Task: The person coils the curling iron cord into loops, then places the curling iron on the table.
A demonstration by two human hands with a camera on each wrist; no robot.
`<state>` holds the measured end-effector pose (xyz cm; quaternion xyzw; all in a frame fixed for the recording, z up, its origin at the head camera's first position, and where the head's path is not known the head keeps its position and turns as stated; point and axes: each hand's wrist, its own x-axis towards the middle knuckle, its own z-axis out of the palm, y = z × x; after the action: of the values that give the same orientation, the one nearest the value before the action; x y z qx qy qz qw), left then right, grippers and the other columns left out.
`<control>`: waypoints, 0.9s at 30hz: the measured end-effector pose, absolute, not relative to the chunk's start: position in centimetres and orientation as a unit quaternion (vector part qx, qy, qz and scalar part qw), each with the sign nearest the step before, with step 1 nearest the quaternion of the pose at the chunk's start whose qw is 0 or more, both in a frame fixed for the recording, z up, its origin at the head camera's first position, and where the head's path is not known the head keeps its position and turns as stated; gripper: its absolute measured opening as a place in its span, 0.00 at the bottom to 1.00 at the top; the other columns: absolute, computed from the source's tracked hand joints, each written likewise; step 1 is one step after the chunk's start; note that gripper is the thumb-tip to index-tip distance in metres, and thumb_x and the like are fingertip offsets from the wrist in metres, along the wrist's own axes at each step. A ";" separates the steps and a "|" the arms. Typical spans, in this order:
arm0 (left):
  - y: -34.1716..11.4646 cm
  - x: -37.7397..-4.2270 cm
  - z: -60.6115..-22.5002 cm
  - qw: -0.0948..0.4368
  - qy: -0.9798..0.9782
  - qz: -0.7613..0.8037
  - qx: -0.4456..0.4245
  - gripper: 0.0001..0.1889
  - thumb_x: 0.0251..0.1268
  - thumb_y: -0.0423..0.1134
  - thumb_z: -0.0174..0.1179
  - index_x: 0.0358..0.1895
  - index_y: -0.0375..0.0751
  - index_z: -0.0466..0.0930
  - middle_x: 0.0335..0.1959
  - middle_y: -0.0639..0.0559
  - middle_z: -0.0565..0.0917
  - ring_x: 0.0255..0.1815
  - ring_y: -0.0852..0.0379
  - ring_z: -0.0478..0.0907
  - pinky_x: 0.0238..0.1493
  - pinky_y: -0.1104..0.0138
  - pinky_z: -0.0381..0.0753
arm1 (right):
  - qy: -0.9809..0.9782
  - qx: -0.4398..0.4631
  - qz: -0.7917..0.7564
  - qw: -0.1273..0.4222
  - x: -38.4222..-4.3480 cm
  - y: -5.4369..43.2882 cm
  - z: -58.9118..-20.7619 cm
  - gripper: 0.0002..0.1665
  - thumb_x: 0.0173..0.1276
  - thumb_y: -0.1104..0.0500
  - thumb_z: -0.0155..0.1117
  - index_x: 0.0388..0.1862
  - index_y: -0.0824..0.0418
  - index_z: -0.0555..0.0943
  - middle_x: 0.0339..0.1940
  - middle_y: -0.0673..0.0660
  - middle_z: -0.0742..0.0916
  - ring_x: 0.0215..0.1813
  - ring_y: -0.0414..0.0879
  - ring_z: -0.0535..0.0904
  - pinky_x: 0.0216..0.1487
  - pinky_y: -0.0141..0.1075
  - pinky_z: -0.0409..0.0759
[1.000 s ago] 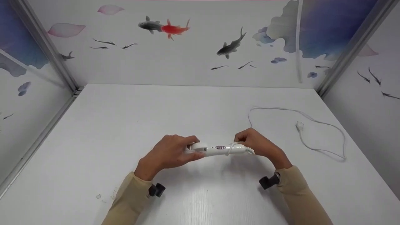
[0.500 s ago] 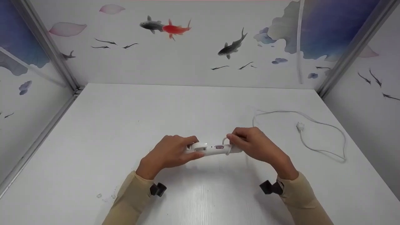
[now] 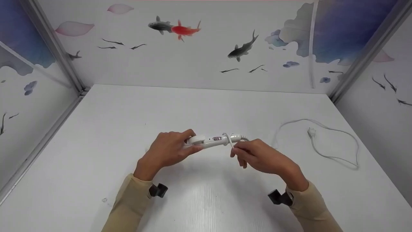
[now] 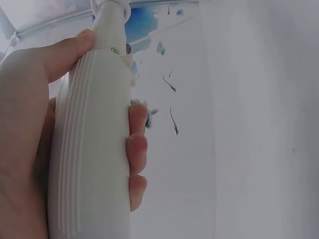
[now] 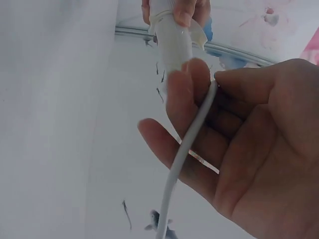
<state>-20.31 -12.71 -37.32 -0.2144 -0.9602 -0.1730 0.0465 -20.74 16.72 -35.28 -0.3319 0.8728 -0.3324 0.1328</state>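
Here's the left hand [image 3: 169, 146], fingers curled round a white hair iron [image 3: 209, 141] above the worktop [image 3: 193, 106], while the right hand [image 3: 262, 158] pinches its cord [image 5: 180, 159], looped round the handle [image 3: 236, 138] — winding, by the look of it. Next turn likely calls for steady tension — iron held still.

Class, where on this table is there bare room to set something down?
Free: the table's far strip, below the back wall and left of the cord; the left side, between table edge and left hand; the near middle, between the sleeves. Crowded: the centre, overhung by the white hair iron and right hand; the right, around cord and plug.
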 end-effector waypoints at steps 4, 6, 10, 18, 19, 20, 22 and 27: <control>-12.5 -20.3 -37.5 0.046 -0.960 -0.171 -0.218 0.23 0.69 0.62 0.57 0.53 0.50 0.77 0.29 0.51 0.84 0.23 0.57 0.70 0.28 0.66 0.68 | 0.844 -0.362 -0.347 0.192 -21.9 16.7 -36.8 0.14 0.81 0.59 0.50 0.38 0.59 0.82 0.32 0.55 0.86 0.37 0.40 0.79 0.43 0.32 0.76; -12.4 -20.4 -37.6 0.048 -0.959 -0.173 -0.221 0.22 0.69 0.62 0.57 0.53 0.50 0.78 0.29 0.52 0.85 0.23 0.58 0.70 0.28 0.66 0.68 | 0.829 -0.374 -0.357 0.211 -22.5 16.6 -37.6 0.14 0.80 0.61 0.50 0.37 0.63 0.81 0.37 0.60 0.86 0.37 0.41 0.80 0.43 0.32 0.78; -12.4 -20.4 -37.8 0.050 -0.955 -0.184 -0.229 0.21 0.69 0.62 0.57 0.53 0.51 0.78 0.28 0.53 0.84 0.22 0.58 0.70 0.27 0.66 0.67 | 0.831 -0.355 -0.364 0.228 -23.5 16.6 -39.2 0.16 0.81 0.59 0.50 0.39 0.66 0.83 0.33 0.59 0.83 0.32 0.41 0.76 0.35 0.31 0.77; -12.3 -20.0 -37.3 0.024 -0.941 -0.224 -0.254 0.20 0.69 0.60 0.58 0.53 0.52 0.79 0.29 0.54 0.83 0.24 0.59 0.70 0.30 0.66 0.68 | 0.866 -0.262 -0.371 0.207 -25.0 17.8 -41.3 0.14 0.75 0.51 0.60 0.43 0.60 0.85 0.31 0.54 0.85 0.34 0.42 0.73 0.40 0.36 0.73; -12.3 -20.0 -37.3 0.018 -0.938 -0.226 -0.260 0.20 0.69 0.60 0.58 0.53 0.51 0.79 0.29 0.54 0.84 0.25 0.60 0.70 0.30 0.66 0.68 | 0.864 -0.269 -0.379 0.195 -25.2 18.1 -41.5 0.12 0.74 0.54 0.62 0.45 0.61 0.85 0.35 0.56 0.86 0.36 0.43 0.74 0.42 0.37 0.74; -12.2 -20.0 -37.4 0.011 -0.937 -0.227 -0.266 0.20 0.69 0.60 0.58 0.53 0.51 0.79 0.29 0.54 0.84 0.25 0.60 0.70 0.30 0.67 0.68 | 0.863 -0.276 -0.382 0.182 -25.4 18.3 -41.6 0.10 0.72 0.57 0.64 0.45 0.62 0.84 0.35 0.56 0.87 0.36 0.44 0.75 0.42 0.36 0.74; -12.0 -20.0 -37.6 -0.004 -0.933 -0.228 -0.277 0.20 0.69 0.60 0.58 0.53 0.51 0.80 0.30 0.54 0.84 0.25 0.60 0.70 0.31 0.67 0.68 | 0.863 -0.280 -0.388 0.163 -25.8 18.7 -41.7 0.05 0.68 0.64 0.67 0.40 0.65 0.85 0.32 0.56 0.86 0.34 0.43 0.74 0.39 0.34 0.74; -11.2 -20.0 -38.4 -0.046 -0.930 -0.223 -0.288 0.20 0.69 0.62 0.57 0.50 0.52 0.80 0.27 0.57 0.82 0.24 0.60 0.70 0.29 0.67 0.68 | 0.879 -0.229 -0.398 0.130 -26.5 19.4 -41.8 0.08 0.63 0.61 0.72 0.28 0.63 0.83 0.23 0.47 0.79 0.28 0.40 0.69 0.29 0.30 0.69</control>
<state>-19.96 -11.18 -38.39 -0.2884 -0.9300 -0.2233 -0.0455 -26.48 19.37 -41.82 -0.2285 0.8788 -0.3980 0.1305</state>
